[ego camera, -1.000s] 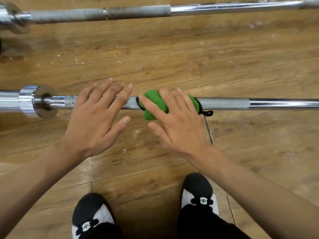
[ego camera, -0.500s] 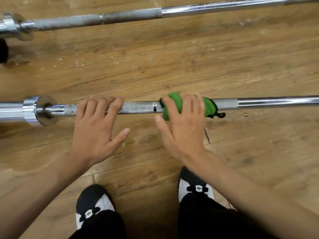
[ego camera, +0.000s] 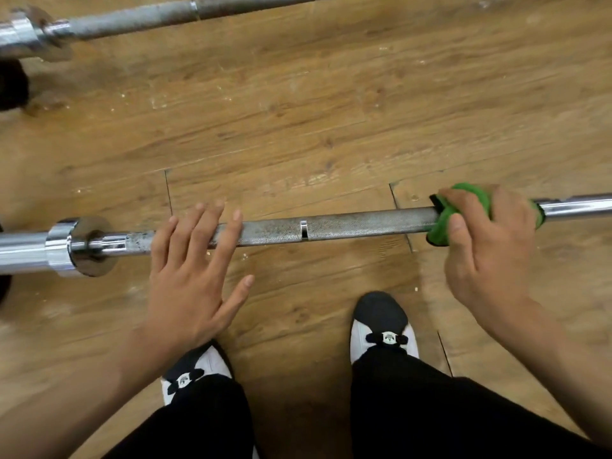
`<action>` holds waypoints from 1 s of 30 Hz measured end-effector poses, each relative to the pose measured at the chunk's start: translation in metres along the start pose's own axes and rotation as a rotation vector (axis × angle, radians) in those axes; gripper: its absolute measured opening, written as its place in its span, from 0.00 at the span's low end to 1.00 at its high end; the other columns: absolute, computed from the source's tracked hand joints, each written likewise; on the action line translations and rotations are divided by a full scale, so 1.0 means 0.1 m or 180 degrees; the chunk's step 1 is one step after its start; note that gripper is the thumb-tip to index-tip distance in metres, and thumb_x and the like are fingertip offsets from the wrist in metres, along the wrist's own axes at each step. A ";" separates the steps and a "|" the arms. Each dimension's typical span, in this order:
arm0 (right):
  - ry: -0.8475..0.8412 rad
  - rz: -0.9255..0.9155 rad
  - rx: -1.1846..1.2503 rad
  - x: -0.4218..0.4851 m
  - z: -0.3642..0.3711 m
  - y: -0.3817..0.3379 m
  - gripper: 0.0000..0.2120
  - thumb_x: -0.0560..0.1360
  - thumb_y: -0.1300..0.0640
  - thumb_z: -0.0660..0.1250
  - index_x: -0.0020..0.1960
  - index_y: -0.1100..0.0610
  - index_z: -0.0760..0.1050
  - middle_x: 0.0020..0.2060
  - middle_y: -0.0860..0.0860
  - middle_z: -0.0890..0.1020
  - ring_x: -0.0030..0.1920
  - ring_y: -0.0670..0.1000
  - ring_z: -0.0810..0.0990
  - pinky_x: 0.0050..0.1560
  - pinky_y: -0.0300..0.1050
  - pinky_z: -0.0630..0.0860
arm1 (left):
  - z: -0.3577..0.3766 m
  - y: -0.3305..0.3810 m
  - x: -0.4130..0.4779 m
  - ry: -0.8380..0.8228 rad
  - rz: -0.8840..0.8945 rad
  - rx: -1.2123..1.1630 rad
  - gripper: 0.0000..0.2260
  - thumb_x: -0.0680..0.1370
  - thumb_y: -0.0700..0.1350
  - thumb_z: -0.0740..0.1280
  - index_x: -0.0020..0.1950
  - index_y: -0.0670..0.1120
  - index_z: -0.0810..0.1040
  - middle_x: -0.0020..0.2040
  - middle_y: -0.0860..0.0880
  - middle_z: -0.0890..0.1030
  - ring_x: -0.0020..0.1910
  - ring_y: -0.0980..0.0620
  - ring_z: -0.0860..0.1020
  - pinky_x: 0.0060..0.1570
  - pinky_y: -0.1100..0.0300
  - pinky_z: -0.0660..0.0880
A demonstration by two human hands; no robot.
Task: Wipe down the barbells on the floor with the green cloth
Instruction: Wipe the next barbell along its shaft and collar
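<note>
A steel barbell (ego camera: 347, 226) lies across the wooden floor in front of me, its chrome collar (ego camera: 71, 245) at the left. My right hand (ego camera: 486, 246) grips the green cloth (ego camera: 445, 215), wrapped round the shaft at the right where the knurling meets the smooth chrome. My left hand (ego camera: 195, 266) rests on the shaft near the collar, fingers straight and spread. A second barbell (ego camera: 139, 21) lies farther away along the top of the view.
My two black-and-white shoes (ego camera: 384, 323) stand just behind the near barbell on the wooden floor (ego camera: 298, 120). A dark object (ego camera: 11, 84) sits at the left edge under the far barbell's sleeve.
My right hand has slid the green cloth to the right along the shaft, away from my left hand. My left hand's fingers have straightened on the bar near the collar.
</note>
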State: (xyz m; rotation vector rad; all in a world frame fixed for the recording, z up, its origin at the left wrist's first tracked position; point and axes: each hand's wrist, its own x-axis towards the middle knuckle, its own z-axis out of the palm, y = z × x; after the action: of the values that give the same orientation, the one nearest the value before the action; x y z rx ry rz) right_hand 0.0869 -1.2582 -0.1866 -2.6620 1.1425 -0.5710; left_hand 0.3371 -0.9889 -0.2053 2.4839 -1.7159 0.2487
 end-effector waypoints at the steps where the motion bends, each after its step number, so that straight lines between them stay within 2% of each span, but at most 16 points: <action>1: 0.0027 0.0163 0.0024 -0.03 0.01 -0.09 0.25 0.85 0.45 0.50 0.61 0.60 0.79 0.50 0.62 0.74 0.51 0.62 0.72 0.58 0.59 0.64 | 0.01 0.04 -0.04 -0.0005 -0.0021 0.0033 0.33 0.82 0.59 0.58 0.83 0.43 0.59 0.79 0.36 0.66 0.78 0.34 0.64 0.77 0.37 0.55; 3: -0.0146 0.0244 0.0056 -0.07 0.04 -0.39 0.22 0.83 0.45 0.53 0.59 0.58 0.78 0.48 0.61 0.74 0.51 0.60 0.71 0.57 0.58 0.64 | 0.02 0.11 -0.10 -0.0043 -0.0053 0.0091 0.34 0.82 0.60 0.57 0.83 0.43 0.58 0.80 0.35 0.65 0.79 0.34 0.62 0.78 0.36 0.54; 7: -0.0910 -0.0502 0.0272 -0.10 0.12 -1.10 0.24 0.83 0.41 0.52 0.57 0.55 0.79 0.46 0.57 0.75 0.48 0.57 0.73 0.52 0.54 0.66 | 0.03 0.16 -0.23 -0.0081 -0.0021 0.0215 0.34 0.82 0.61 0.57 0.83 0.43 0.58 0.80 0.35 0.63 0.80 0.34 0.59 0.78 0.35 0.52; 10: -0.1334 -0.0968 0.0188 -0.12 0.22 -1.48 0.28 0.83 0.36 0.48 0.62 0.52 0.78 0.49 0.56 0.78 0.48 0.57 0.76 0.52 0.53 0.69 | 0.02 0.18 -0.31 -0.0058 0.0054 0.0211 0.35 0.83 0.61 0.56 0.84 0.45 0.55 0.81 0.36 0.62 0.81 0.34 0.59 0.78 0.35 0.52; 13: -0.1293 -0.1250 0.0018 -0.15 0.20 -1.45 0.27 0.83 0.35 0.50 0.64 0.51 0.77 0.50 0.56 0.78 0.47 0.58 0.77 0.49 0.53 0.69 | 0.03 0.09 -0.38 -0.0058 0.0254 0.0283 0.35 0.83 0.60 0.56 0.86 0.47 0.51 0.82 0.37 0.59 0.82 0.37 0.57 0.80 0.40 0.49; 15: -0.1236 -0.1262 -0.0092 -0.16 0.13 -1.22 0.26 0.84 0.35 0.49 0.63 0.50 0.76 0.47 0.54 0.78 0.45 0.56 0.77 0.47 0.51 0.68 | 0.05 -0.01 -0.41 -0.0011 0.0488 0.0395 0.35 0.83 0.60 0.56 0.86 0.47 0.51 0.84 0.39 0.56 0.83 0.39 0.55 0.81 0.44 0.48; 18: -0.1127 -0.0947 -0.0281 -0.15 -0.05 -0.62 0.26 0.84 0.35 0.47 0.59 0.52 0.75 0.44 0.54 0.75 0.42 0.57 0.76 0.45 0.51 0.65 | 0.06 -0.05 -0.43 0.0051 0.0582 0.0393 0.34 0.84 0.61 0.55 0.86 0.46 0.52 0.85 0.39 0.55 0.83 0.40 0.54 0.81 0.44 0.49; 22: -0.0862 -0.0539 -0.0374 -0.17 -0.26 0.00 0.28 0.83 0.38 0.50 0.61 0.58 0.77 0.45 0.57 0.73 0.43 0.60 0.74 0.45 0.52 0.61 | 0.08 -0.04 -0.43 0.0073 0.0566 0.0420 0.35 0.84 0.63 0.54 0.86 0.46 0.53 0.84 0.39 0.55 0.84 0.40 0.54 0.81 0.44 0.48; 26: -0.0746 -0.0128 -0.0223 -0.21 -0.11 -0.36 0.29 0.79 0.35 0.53 0.58 0.57 0.79 0.46 0.58 0.73 0.48 0.60 0.72 0.49 0.55 0.62 | 0.04 -0.01 -0.35 -0.0052 0.0450 0.0417 0.36 0.84 0.66 0.51 0.86 0.47 0.49 0.83 0.37 0.57 0.82 0.39 0.55 0.80 0.42 0.48; 30: -0.0904 -0.0834 -0.0105 -0.24 0.13 -1.07 0.31 0.78 0.32 0.54 0.65 0.55 0.77 0.52 0.60 0.75 0.50 0.60 0.72 0.52 0.57 0.64 | -0.01 -0.02 -0.25 -0.0226 0.0332 0.0342 0.36 0.84 0.66 0.50 0.86 0.48 0.49 0.83 0.38 0.57 0.82 0.39 0.56 0.80 0.40 0.50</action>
State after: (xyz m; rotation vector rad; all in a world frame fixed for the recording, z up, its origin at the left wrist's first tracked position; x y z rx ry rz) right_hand 0.1471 -1.1667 -0.1707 -2.8248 0.7389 -0.2007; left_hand 0.3300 -0.9653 -0.2092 2.5089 -1.9118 0.2721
